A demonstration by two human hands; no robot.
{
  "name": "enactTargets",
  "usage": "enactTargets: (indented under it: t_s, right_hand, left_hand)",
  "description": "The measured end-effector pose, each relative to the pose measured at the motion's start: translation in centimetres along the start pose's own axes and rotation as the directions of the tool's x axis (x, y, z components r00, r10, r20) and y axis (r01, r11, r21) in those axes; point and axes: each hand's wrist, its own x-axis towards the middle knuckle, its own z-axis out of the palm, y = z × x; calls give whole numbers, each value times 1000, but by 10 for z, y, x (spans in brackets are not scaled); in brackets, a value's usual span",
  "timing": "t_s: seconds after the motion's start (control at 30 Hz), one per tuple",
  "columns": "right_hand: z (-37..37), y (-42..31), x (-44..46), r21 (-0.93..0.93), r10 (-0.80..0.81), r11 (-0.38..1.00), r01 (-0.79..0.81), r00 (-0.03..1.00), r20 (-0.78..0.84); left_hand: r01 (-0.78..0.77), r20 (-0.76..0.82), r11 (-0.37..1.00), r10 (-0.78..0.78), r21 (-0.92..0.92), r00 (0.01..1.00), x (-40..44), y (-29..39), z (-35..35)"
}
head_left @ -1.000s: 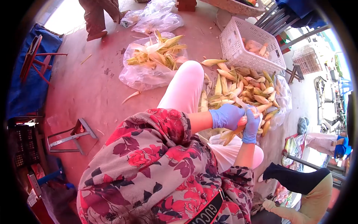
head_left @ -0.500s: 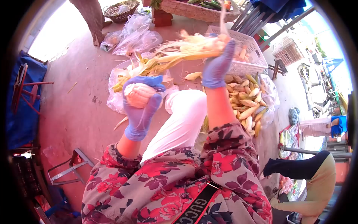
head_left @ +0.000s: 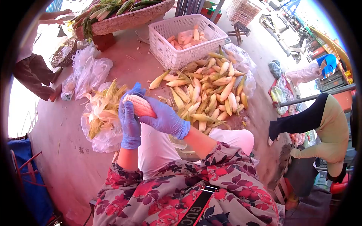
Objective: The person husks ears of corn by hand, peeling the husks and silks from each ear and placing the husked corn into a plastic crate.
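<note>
A husked pinkish corn cob (head_left: 140, 106) lies between my two blue-gloved hands. My left hand (head_left: 129, 120) wraps round it from the left, fingers curled. From the right, my right hand (head_left: 164, 116) closes on the same cob, its thumb along the lower side. Just left of my hands, pulled-off husks (head_left: 105, 111) rest on a clear plastic bag (head_left: 98, 141). To the right, a pile of unhusked corn (head_left: 211, 86) spreads over the ground.
Behind the corn pile is a white crate (head_left: 169, 56) holding husked cobs (head_left: 188, 39). A long trough (head_left: 128, 20) of green vegetables is at the top. One person (head_left: 36, 75) stands at left; another (head_left: 332, 128) is at right.
The husks that my right hand had pulled away are out of it, and that hand has come down to the cob in my left hand. The view has swung to the right.
</note>
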Motion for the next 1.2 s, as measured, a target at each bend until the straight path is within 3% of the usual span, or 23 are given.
enactTargets:
  t_s: [0.07,0.13,0.2,0.27,0.33,0.37,0.4,0.47,0.53,0.6,0.7,0.73,0.77,0.8,0.83,0.87,0.9,0.93,0.97,1.03,1.1,1.13,1.2]
  right_hand:
    - [-37,7,-14,41,118,993,-113,981,-154]
    - [-63,50,-40,136,343,937,-321,919,-193]
    - [-89,84,-60,376,755,618,-691,654,-39]
    - [-112,130,-76,347,926,336,-876,375,49]
    - [-139,168,-74,176,950,303,-937,312,27]
    - [-156,182,-59,184,948,309,-933,318,20]
    - [-174,193,-36,193,946,314,-929,323,13]
    - [-210,188,32,241,878,471,-848,478,-33]
    - [-235,188,87,411,703,687,-599,691,-169]
    - [-255,201,120,469,646,728,-500,729,-226]
    - [-257,274,111,181,535,844,-506,762,-364]
    - [-244,298,96,77,594,785,-614,713,-374]
    - [-225,326,68,98,654,732,-674,655,-380]
    - [-210,368,33,20,755,613,-790,578,-310]
    - [-189,381,-2,14,886,416,-909,401,-234]
    - [-170,446,-59,-69,953,245,-967,253,-165]
    - [-145,444,-104,-76,976,138,-987,149,-161]
    - [-120,437,-135,5,990,69,-998,67,-125]
    - [-94,428,-150,107,993,-68,-992,-77,-86]
    - [-50,439,-185,297,963,-263,-918,-234,129]
    - [-16,427,-181,413,962,-270,-870,-265,70]
    - [-2,431,-185,387,974,-217,-896,-225,23]
    - [18,467,-191,256,993,-3,-967,-33,-112]
  left_hand:
    - [46,137,999,-49,22,989,20,-19,36]
    - [215,98,974,-208,-72,973,41,-68,46]
    - [147,26,989,-147,-12,989,74,-107,41]
    - [106,3,982,-107,159,994,97,-133,14]
    - [253,-31,958,-251,133,968,112,-141,-14]
    - [323,-46,939,-319,120,947,118,-142,-25]
    - [415,-98,908,-418,-47,903,124,-143,-31]
    - [526,-150,758,-614,-385,775,133,-142,-39]
    - [476,-156,813,-546,-335,823,140,-132,-24]
    - [414,-174,889,-446,-193,878,142,-130,-10]
    - [409,-174,899,-432,-154,885,145,-131,1]
    - [419,-173,894,-442,-156,880,145,-132,5]
    - [427,-172,890,-452,-160,876,144,-133,7]
    - [436,-172,885,-461,-164,871,145,-135,10]
    - [446,-169,880,-470,-162,866,145,-137,13]
    - [458,-165,874,-481,-161,861,146,-140,16]
    - [465,-162,872,-486,-155,859,139,-130,26]
    - [485,-149,860,-507,-157,849,138,-132,30]
    - [506,-136,848,-526,-159,839,139,-135,33]
    - [540,-107,828,-556,-152,824,137,-140,36]
    - [557,-67,819,-568,-137,820,137,-148,37]
    - [562,-79,817,-573,-130,816,137,-146,44]
    - [569,-96,813,-581,-126,808,138,-148,46]
